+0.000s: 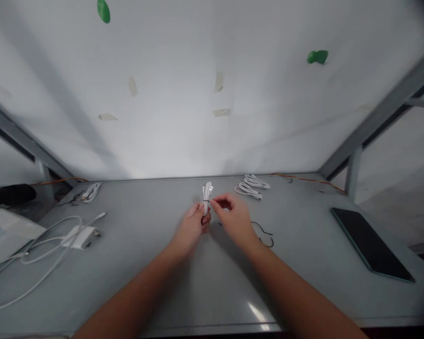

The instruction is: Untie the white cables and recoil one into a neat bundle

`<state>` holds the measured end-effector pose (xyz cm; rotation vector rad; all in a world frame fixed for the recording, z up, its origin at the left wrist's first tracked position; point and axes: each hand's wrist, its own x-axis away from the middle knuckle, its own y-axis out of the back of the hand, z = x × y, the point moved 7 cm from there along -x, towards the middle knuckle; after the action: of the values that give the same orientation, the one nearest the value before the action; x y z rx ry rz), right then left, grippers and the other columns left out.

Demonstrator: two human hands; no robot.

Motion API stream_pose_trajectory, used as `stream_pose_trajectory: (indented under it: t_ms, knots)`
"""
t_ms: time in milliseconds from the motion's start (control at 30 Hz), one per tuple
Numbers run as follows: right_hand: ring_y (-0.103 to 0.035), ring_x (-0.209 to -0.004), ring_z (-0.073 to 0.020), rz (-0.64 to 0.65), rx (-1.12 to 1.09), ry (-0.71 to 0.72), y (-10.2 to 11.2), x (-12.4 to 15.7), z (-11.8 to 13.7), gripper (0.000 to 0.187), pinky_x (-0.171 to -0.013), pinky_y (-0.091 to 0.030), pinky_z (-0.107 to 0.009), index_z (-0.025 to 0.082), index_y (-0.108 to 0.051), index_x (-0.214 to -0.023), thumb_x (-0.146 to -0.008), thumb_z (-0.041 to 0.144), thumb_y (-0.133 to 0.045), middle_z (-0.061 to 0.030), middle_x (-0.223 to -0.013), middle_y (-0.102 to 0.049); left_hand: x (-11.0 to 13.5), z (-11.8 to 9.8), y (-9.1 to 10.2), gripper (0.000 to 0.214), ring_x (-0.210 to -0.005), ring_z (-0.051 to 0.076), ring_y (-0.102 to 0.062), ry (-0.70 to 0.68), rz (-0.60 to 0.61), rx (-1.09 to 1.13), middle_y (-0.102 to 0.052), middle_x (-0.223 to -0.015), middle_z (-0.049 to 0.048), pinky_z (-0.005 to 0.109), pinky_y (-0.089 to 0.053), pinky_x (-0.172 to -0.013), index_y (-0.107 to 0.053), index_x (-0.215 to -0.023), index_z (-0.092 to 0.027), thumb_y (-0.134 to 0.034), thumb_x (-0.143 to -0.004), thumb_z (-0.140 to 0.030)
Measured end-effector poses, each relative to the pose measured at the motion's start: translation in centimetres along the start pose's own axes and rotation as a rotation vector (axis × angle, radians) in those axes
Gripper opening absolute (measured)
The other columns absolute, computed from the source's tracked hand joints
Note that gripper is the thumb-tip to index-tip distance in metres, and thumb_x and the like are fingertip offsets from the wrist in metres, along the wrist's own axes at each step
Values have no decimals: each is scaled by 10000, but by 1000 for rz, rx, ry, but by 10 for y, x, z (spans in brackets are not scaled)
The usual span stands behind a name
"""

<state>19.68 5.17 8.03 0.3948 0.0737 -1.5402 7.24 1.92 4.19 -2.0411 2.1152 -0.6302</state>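
Note:
My left hand (192,227) is closed around a small coiled white cable (207,192), holding it upright over the middle of the grey table (155,263). My right hand (233,215) pinches a thin black tie at the middle of that coil. A loose black twist tie (265,233) lies on the table just right of my right wrist.
A second coiled white cable (252,185) lies at the back, another (91,191) at the back left. A white charger with a long cable (79,235) sprawls at the left. A dark tablet (371,244) rests at the right. A white wall rises behind.

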Motion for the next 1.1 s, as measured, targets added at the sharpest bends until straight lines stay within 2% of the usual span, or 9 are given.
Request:
stream_pose_trajectory:
  t_ms: [133, 267, 433, 533, 633, 767, 933, 1033, 1100]
  knots:
    - [-639, -731, -188, -2, 163, 230, -2, 7, 18, 103, -724, -510, -322, 214, -683, -787, -862, 265, -634, -27, -769, -680, 1, -2, 1, 385, -489, 56, -278, -8, -50, 13, -377, -632, -78, 209, -191, -487, -482, -820, -198, -680, -906, -516]
    - [-630, -726, -179, -24, 200, 350, -3, 10, 20, 92, -712, -508, -311, 217, -660, -819, -903, 209, -622, -17, -770, -660, 4, -3, -1, 392, -486, 49, -279, 17, -40, 79, -374, -633, -79, 206, -196, -489, -484, -807, -193, -704, -892, -507]
    - [-656, -840, -202, 7, 280, 618, -7, 16, 31, 144, -782, -536, -334, 227, -668, -893, -952, 148, -562, -62, -874, -698, 7, -4, -2, 378, -476, 41, -259, 32, -62, 168, -357, -618, -84, 195, -207, -484, -457, -761, -190, -700, -906, -440]
    - [-661, -869, -208, 36, 292, 685, -7, 18, 35, 155, -813, -544, -348, 233, -679, -908, -959, 151, -557, -72, -907, -714, 8, -4, -5, 324, -470, 39, -243, 67, -56, 253, -341, -612, -84, 192, -207, -475, -453, -740, -181, -640, -948, -345]
    - [-654, -816, -194, 19, 221, 573, -4, 13, 30, 133, -780, -538, -338, 228, -679, -877, -947, 184, -575, -55, -866, -704, 8, -6, -7, 292, -460, 46, -216, 143, -26, 342, -306, -589, -83, 198, -205, -458, -445, -711, -177, -548, -979, -230]
    - [-639, -751, -185, -9, 48, 251, -4, 3, 5, 129, -731, -517, -324, 217, -675, -806, -901, 295, -636, -29, -781, -682, 7, -15, -10, 249, -466, 58, -197, 182, 89, 479, -265, -588, -81, 200, -220, -453, -461, -724, -169, -509, -966, -133]
    - [-622, -663, -200, 0, -64, -106, -5, -12, -35, 242, -664, -498, -335, 199, -684, -796, -776, 440, -697, -42, -708, -689, 13, -21, -13, 146, -478, 59, -204, 263, 226, 548, -228, -626, -84, 195, -218, -460, -529, -814, -142, -512, -958, -124]
    - [-616, -656, -203, 34, 83, -207, 22, -27, -42, 214, -635, -469, -324, 193, -699, -762, -743, 406, -692, -54, -690, -694, 11, -16, -9, 132, -487, 60, -212, 293, 257, 477, -232, -641, -84, 199, -219, -470, -519, -824, -154, -557, -950, -163]
    - [-615, -667, -199, 169, 264, -220, 51, -35, -39, 145, -630, -441, -312, 192, -715, -703, -721, 335, -699, -55, -682, -704, 0, -10, 6, 172, -486, 61, -207, 237, 169, 334, -256, -642, -84, 204, -201, -471, -495, -816, -173, -572, -963, -219]
